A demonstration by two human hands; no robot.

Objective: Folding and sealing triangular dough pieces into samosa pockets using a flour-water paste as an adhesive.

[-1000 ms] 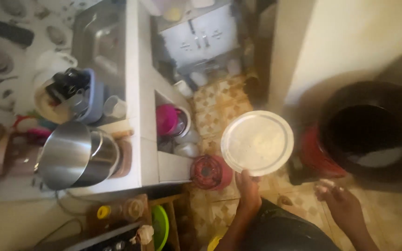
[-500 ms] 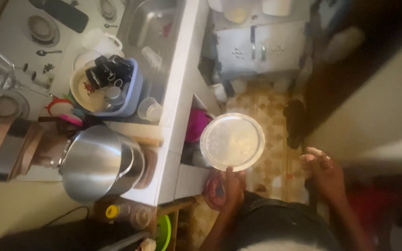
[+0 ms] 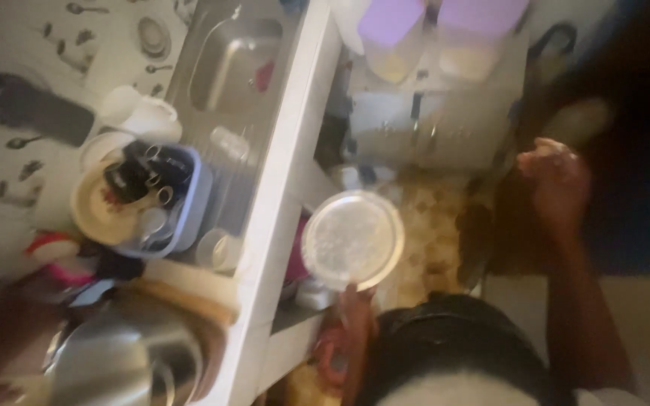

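My left hand (image 3: pixel 355 301) is pinching the near rim of a round white plate (image 3: pixel 352 239), held flat over the floor right beside the white counter edge (image 3: pixel 280 225). Right hand (image 3: pixel 558 177) is out to the side w/ nothing in it, fingers curled I think, tbh too blurry. Farther back, steel sink (image 3: pixel 238 64) and purple-lidded tubs (image 3: pixel 445 19).

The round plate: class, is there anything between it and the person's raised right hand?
Nothing visible. The round plate, held at its near rim by the left hand, and the right hand have only patterned floor showing between them, though the picture is blurred.
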